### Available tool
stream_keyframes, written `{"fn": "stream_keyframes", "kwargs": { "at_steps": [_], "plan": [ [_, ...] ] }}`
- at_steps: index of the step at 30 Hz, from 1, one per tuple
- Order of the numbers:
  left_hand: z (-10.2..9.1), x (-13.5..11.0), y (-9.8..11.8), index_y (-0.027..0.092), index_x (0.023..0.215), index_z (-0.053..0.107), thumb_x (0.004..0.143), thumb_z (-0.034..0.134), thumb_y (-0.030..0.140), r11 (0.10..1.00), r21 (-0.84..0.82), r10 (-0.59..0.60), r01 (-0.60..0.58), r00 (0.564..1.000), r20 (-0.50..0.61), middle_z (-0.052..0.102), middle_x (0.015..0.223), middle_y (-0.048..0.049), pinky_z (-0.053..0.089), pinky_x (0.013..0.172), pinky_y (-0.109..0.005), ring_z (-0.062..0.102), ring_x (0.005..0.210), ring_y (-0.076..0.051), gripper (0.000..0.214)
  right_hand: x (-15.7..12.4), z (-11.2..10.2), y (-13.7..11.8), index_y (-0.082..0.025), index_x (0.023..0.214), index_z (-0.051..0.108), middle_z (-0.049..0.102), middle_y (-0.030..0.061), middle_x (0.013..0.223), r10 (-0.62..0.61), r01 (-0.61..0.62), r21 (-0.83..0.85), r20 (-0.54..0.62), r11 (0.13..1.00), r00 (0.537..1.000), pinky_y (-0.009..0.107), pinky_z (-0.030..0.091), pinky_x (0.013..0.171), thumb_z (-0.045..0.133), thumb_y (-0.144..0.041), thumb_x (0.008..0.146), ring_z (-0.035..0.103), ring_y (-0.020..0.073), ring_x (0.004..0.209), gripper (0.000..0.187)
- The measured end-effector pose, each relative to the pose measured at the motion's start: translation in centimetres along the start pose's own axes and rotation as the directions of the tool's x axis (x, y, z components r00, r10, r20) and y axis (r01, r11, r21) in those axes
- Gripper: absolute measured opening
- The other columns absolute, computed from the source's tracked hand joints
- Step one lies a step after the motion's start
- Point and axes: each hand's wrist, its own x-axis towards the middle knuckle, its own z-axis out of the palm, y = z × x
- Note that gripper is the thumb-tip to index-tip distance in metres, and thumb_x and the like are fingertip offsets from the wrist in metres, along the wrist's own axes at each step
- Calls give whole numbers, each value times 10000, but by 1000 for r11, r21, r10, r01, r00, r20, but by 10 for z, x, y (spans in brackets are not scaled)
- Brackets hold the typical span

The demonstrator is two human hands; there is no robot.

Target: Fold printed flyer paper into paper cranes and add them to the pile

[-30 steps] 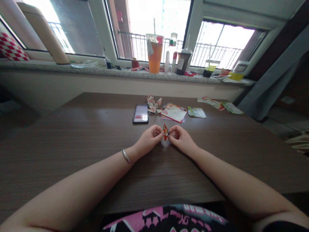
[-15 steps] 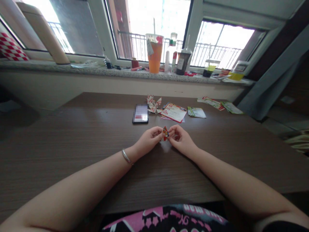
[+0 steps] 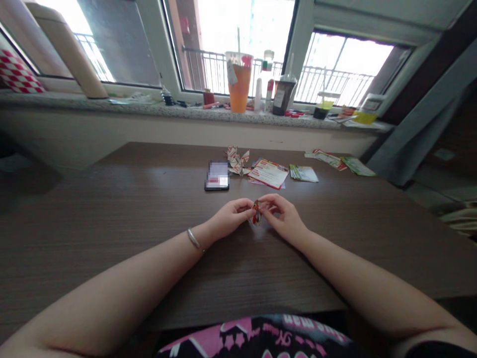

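Note:
A small folded paper piece (image 3: 256, 213), printed in red and other colours, is pinched between both hands just above the brown wooden table (image 3: 112, 214). My left hand (image 3: 228, 221), with a silver bracelet on its wrist, grips the piece's left side with fingers closed. My right hand (image 3: 283, 219) grips its right side, fingers curled round it. Both forearms rest on the table.
A dark phone (image 3: 217, 176) lies beyond the hands. Beside it are finished folded paper figures (image 3: 237, 160), a red-and-white leaflet (image 3: 268, 173) and more leaflets (image 3: 303, 173) to the right. Drink cups (image 3: 239, 82) and bottles line the stone windowsill (image 3: 112, 105).
The paper piece has turned between the fingertips and now shows a narrower edge. Both hands have shifted slightly toward me and down.

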Motion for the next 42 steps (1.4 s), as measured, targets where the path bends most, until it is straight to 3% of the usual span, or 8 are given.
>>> {"fn": "stream_keyframes", "kwargs": {
  "at_steps": [6, 18, 27, 36, 42],
  "plan": [
    [-1, 1, -1, 135, 826, 628, 766, 683, 419, 1000, -1, -17, 17, 1000, 5, 647, 779, -24, 458, 741, -276, 583, 751, -147, 295, 1, 0, 0, -230, 988, 621, 623, 14, 836, -91, 90, -55, -10, 994, 996, 238, 514, 627, 597, -211, 835, 595, 121, 736, 155],
    [0, -2, -2, 136, 821, 606, 785, 659, 471, 997, 26, -69, 69, 998, 4, 600, 662, 6, 444, 592, -240, 531, 592, -105, 341, 4, -2, 7, -204, 789, 554, 589, -5, 761, 50, -50, -7, 17, 999, 999, 224, 487, 578, 626, -247, 792, 570, 117, 689, 83],
    [0, -1, -1, 139, 829, 596, 792, 643, 479, 997, 35, -69, 69, 998, 11, 594, 673, 10, 436, 594, -235, 522, 599, -103, 346, 4, -8, 0, -214, 745, 534, 590, 5, 786, -139, 141, -57, 36, 988, 990, 248, 494, 626, 590, -135, 759, 564, 129, 733, 99],
    [0, -1, -3, 144, 821, 591, 791, 650, 468, 996, 37, -77, 76, 997, 5, 593, 670, 12, 439, 599, -237, 528, 604, -106, 331, 4, 0, 5, -205, 839, 573, 603, -21, 713, 114, -115, 43, 25, 992, 993, 228, 457, 553, 602, -203, 736, 552, 106, 611, 107],
    [0, 0, -5, 144, 842, 593, 790, 649, 482, 995, 52, -80, 80, 997, -4, 606, 688, 7, 446, 606, -237, 543, 622, -110, 347, 4, -2, 2, -196, 818, 607, 611, -17, 702, 125, -125, 5, 24, 992, 992, 242, 471, 584, 639, -237, 736, 555, 110, 612, 97]
  ]
}}
